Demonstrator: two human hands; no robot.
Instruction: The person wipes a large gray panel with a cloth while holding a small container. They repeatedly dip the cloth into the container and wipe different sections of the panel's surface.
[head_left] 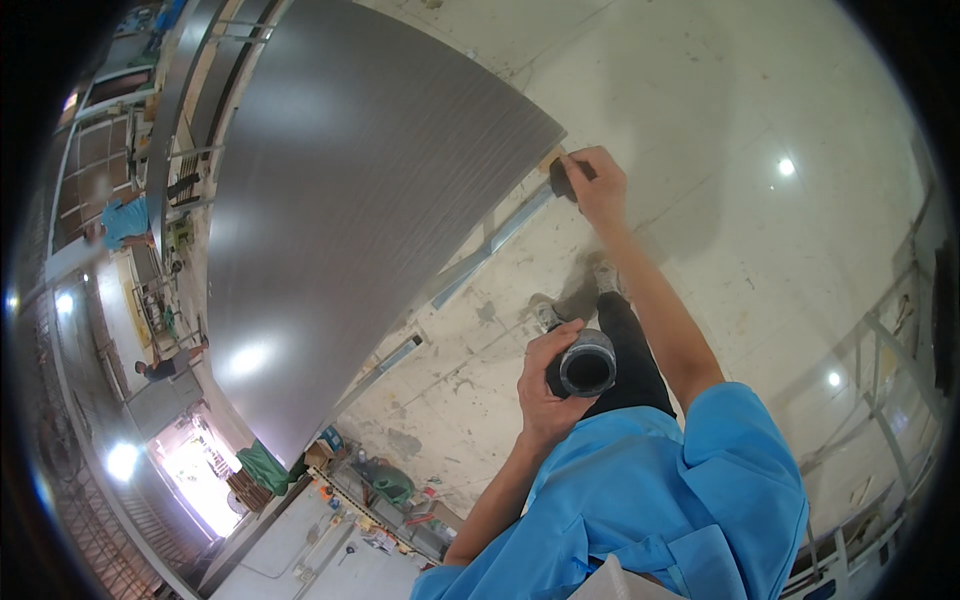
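Near my waist, my left hand [543, 385] wraps round a dark, open-topped round can [588, 368] with a grey rim. Its inside looks dark, and I cannot tell what it holds. Farther out, my right hand [602, 188] is closed at the near right corner of a large grey-brown panel [390, 170] with a fine streaked sheen. Between its fingers is a small black piece [566, 182] of a kind I cannot make out. This piece is by the panel's edge; whether it touches is unclear.
Metal support bars [500, 240] jut out under the panel. A bench with tools and a green cloth [388, 485] stands at the lower left. Two people, one in a blue shirt [125, 222], are far left. Metal railing [885, 400] runs along the right.
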